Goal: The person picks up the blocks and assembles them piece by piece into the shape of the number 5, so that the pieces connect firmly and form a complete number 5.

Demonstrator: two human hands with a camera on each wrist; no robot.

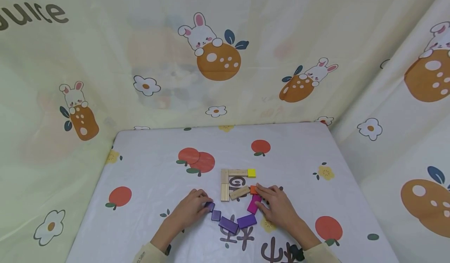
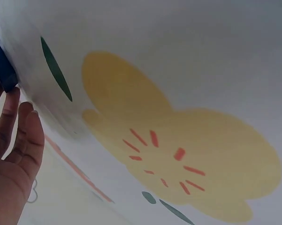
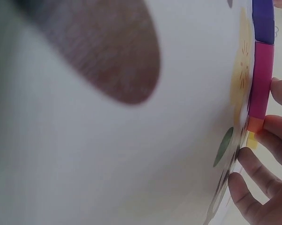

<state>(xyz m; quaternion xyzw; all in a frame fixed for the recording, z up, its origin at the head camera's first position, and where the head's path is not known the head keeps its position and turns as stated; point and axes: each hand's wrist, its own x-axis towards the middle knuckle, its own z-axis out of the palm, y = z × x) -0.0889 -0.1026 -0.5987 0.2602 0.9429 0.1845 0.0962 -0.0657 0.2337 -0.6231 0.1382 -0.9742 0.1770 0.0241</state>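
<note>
My left hand (image 1: 190, 207) pinches a small purple block (image 1: 210, 206) at the upper left end of a curved row; in the left wrist view the block (image 2: 5, 75) looks dark blue between the fingers. My right hand (image 1: 279, 207) lies at the row's other end, its fairly straight fingers touching an orange block (image 1: 253, 190) and its thumb at a magenta block (image 1: 254, 204). Between the hands run a purple cube (image 1: 216, 215) and two longer purple blocks, one at left (image 1: 229, 224) and one at right (image 1: 247, 220). A slanted wooden block (image 1: 240, 193) meets the orange one.
Behind the row, upright wooden blocks (image 1: 225, 185) form a left side, joined to a horizontal wooden block (image 1: 238, 172) with a yellow cube (image 1: 251, 173) at its end. All lie on a white printed tablecloth (image 1: 151, 169). A patterned curtain (image 1: 267, 83) hangs behind the table.
</note>
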